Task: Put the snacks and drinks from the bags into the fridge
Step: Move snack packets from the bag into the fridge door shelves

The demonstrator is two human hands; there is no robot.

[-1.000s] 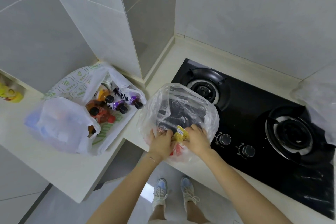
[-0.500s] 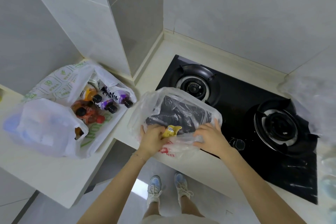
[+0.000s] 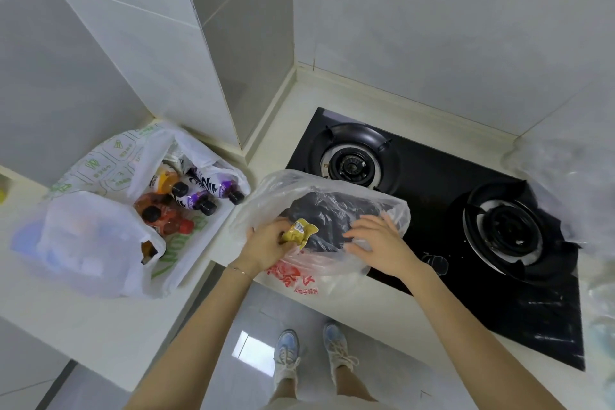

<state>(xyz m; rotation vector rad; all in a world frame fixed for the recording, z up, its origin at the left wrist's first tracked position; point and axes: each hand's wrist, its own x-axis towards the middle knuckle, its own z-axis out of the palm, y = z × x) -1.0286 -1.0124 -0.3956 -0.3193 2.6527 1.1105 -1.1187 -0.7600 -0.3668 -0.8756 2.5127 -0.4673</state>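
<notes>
L hand curled round a small yellow snack packet, gripping its lower end; the crimped top sticks out above the fingers. R hand spread flat, fingers straight, pressing on the clear plastic bag; holds nothing. The packet is at the bag mouth, just over a dark bundle inside the bag; can't tell what that is. The bag lies at the surface edge, its far side over the black gas hob.

Handling, prob.: packet light, soft, crinkly, so a light pinch is enough and a hard squeeze may crush the contents. Bag film thin, slippery, floppy, so it needs the flat hand to pin it while things come out. White bag sits to the left, well apart, w/ drink bottles inside. Those look heavier and rigid; take them by body or neck, not by the cap.
</notes>
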